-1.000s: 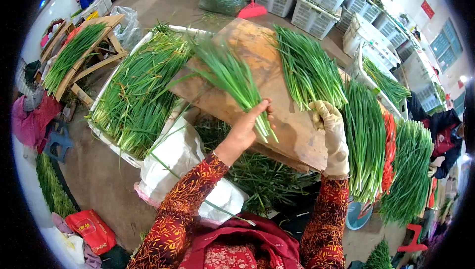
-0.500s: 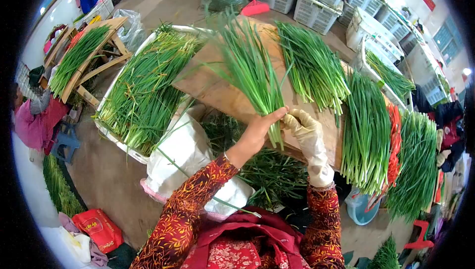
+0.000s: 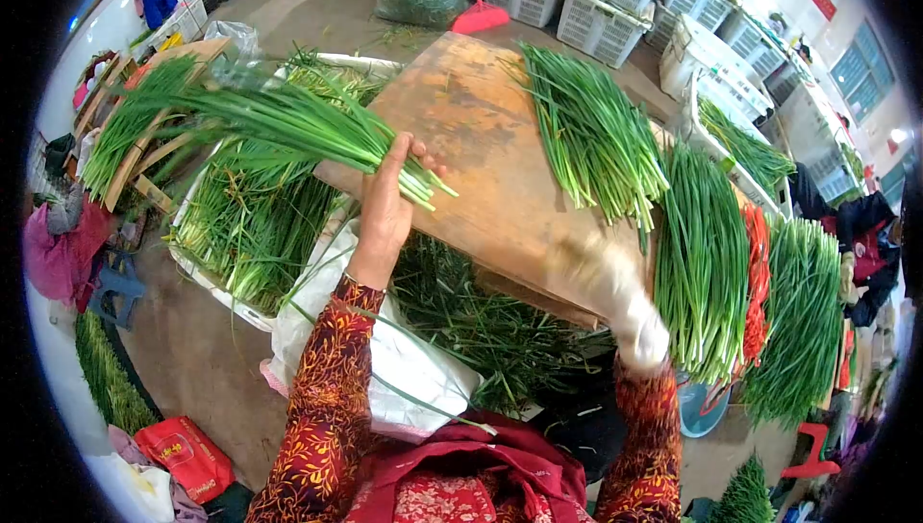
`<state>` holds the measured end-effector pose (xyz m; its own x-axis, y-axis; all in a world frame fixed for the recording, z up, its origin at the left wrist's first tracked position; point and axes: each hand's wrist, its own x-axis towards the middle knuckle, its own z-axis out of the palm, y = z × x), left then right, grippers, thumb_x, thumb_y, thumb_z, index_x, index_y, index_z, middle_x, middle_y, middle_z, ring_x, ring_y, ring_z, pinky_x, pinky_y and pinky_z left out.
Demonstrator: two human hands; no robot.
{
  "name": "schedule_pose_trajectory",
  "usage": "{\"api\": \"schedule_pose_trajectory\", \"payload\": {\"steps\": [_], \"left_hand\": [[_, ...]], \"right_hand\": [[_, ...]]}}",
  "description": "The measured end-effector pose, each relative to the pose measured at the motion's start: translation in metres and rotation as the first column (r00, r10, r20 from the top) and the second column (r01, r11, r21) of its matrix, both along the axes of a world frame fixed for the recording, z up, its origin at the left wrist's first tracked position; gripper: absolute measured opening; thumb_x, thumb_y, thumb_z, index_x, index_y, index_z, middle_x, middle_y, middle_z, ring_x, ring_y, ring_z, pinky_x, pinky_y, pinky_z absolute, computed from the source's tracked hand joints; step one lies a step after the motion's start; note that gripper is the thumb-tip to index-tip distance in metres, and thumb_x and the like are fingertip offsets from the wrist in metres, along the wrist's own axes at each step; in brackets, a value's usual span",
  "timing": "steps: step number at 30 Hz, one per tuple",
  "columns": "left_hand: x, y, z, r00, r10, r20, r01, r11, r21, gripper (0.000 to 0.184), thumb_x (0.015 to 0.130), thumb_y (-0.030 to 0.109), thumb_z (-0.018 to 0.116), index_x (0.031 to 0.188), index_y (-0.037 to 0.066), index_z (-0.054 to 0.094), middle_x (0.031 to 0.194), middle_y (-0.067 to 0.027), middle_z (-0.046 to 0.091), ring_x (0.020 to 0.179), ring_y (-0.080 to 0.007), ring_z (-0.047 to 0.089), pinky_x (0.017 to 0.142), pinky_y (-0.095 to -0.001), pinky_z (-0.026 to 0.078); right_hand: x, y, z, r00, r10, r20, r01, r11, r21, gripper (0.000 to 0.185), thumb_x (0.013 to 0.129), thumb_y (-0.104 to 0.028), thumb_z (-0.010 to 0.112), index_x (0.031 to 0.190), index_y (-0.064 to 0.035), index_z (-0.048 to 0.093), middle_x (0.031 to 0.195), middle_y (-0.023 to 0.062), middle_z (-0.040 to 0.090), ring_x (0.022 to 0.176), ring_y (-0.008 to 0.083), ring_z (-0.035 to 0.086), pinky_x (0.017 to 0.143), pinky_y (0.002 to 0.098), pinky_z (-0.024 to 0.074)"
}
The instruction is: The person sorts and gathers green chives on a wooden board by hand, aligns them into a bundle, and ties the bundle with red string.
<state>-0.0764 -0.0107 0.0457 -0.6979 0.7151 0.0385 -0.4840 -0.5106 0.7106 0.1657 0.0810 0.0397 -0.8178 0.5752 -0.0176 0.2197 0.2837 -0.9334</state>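
My left hand (image 3: 392,201) is wrapped round the pale stem ends of a bunch of garlic chives (image 3: 298,129). The bunch lies tilted in the air, its leaves pointing left over a white crate (image 3: 226,297) heaped with more chives (image 3: 255,225). In a pale glove, my right hand (image 3: 615,283) is above the near edge of a wooden board (image 3: 461,119); motion smears its fingers. On the board's right part lies a pile of chives (image 3: 591,138). Farther right come another pile (image 3: 707,263) and a hank of red ties (image 3: 758,283).
A white sack (image 3: 385,369) and loose dark leaves (image 3: 481,331) are below the board. A blue bucket (image 3: 702,410) stands at the lower right. Stacked white crates (image 3: 601,28) and a red dustpan (image 3: 479,18) are at the back. Another person's dark sleeve (image 3: 870,215) shows at far right.
My left hand has swung the chives to the left, tipping the bunch from nearly upright to sideways. My right hand has parted from it and moved slightly down and right.
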Motion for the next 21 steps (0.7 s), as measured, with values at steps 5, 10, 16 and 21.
{"api": "schedule_pose_trajectory", "payload": {"steps": [5,10,16,21], "left_hand": [[0.029,0.003,-0.020,0.976,-0.158,0.149,0.163,0.987,-0.016,0.015,0.084,0.022,0.058,0.088,0.010,0.049,0.071,0.0021,0.049,0.062,-0.0094,0.050,0.059,-0.0293,0.049],[0.049,0.005,-0.027,0.932,-0.283,0.227,0.301,0.953,-0.048,0.015,0.086,0.021,0.057,0.092,0.011,0.048,0.069,0.0041,0.045,0.061,-0.0083,0.047,0.057,-0.0280,0.046],[0.033,0.009,-0.015,0.955,-0.177,0.238,0.193,0.980,-0.044,0.014,0.085,0.022,0.058,0.086,0.011,0.049,0.068,0.0041,0.045,0.060,-0.0079,0.045,0.057,-0.0272,0.045],[0.001,0.005,0.005,0.996,0.028,0.082,-0.041,0.986,0.164,0.016,0.084,0.020,0.059,0.082,0.011,0.047,0.068,0.0029,0.046,0.061,-0.0087,0.046,0.059,-0.0268,0.046]], "right_hand": [[-0.022,0.070,0.009,0.823,-0.509,0.251,0.126,0.596,0.793,0.026,0.080,-0.029,0.060,0.089,-0.0044,0.061,0.083,0.0155,0.062,0.072,0.0284,0.060,0.063,0.0353,0.0474],[-0.009,0.076,0.015,0.814,-0.540,0.214,0.439,0.812,0.385,0.021,0.079,-0.023,0.062,0.081,-0.0021,0.063,0.068,0.0068,0.060,0.061,0.0140,0.055,0.058,0.0271,0.0453],[0.034,0.014,0.071,0.951,-0.303,-0.068,0.284,0.937,-0.201,0.016,0.081,-0.016,0.061,0.092,-0.0039,0.062,0.080,0.0032,0.062,0.074,0.0123,0.057,0.070,0.0261,0.0451],[0.022,-0.042,0.078,0.567,0.558,0.606,-0.642,0.760,-0.099,0.035,0.080,-0.034,0.059,0.103,-0.0073,0.061,0.102,0.0107,0.061,0.096,0.0243,0.057,0.086,0.0326,0.0431]]}}
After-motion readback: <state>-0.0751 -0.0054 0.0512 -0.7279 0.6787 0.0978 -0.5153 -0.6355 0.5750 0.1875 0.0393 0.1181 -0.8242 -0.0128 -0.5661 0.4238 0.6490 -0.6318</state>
